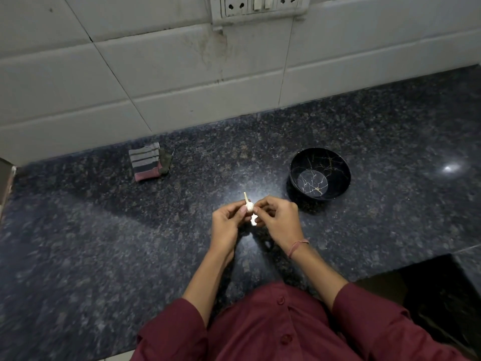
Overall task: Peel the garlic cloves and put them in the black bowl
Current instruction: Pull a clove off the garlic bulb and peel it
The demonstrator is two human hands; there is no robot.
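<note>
A small white garlic bulb [249, 206] with a short dry stem pointing up is held over the dark granite counter [104, 230]. My left hand [227, 222] grips it from the left with thumb and fingers. From the right, my right hand [277, 217] pinches the bulb with its fingertips. A pale bit of garlic or skin [253, 220] shows just below, between the hands. The black bowl [296, 178] with gold crack lines stands to the right and a little farther back, with nothing in it.
A folded striped cloth [147, 164] lies at the back left near the white tiled wall [156, 74]. A socket panel [260, 6] is on the wall above. The counter steps down into a dark recess [429, 295] at the front right.
</note>
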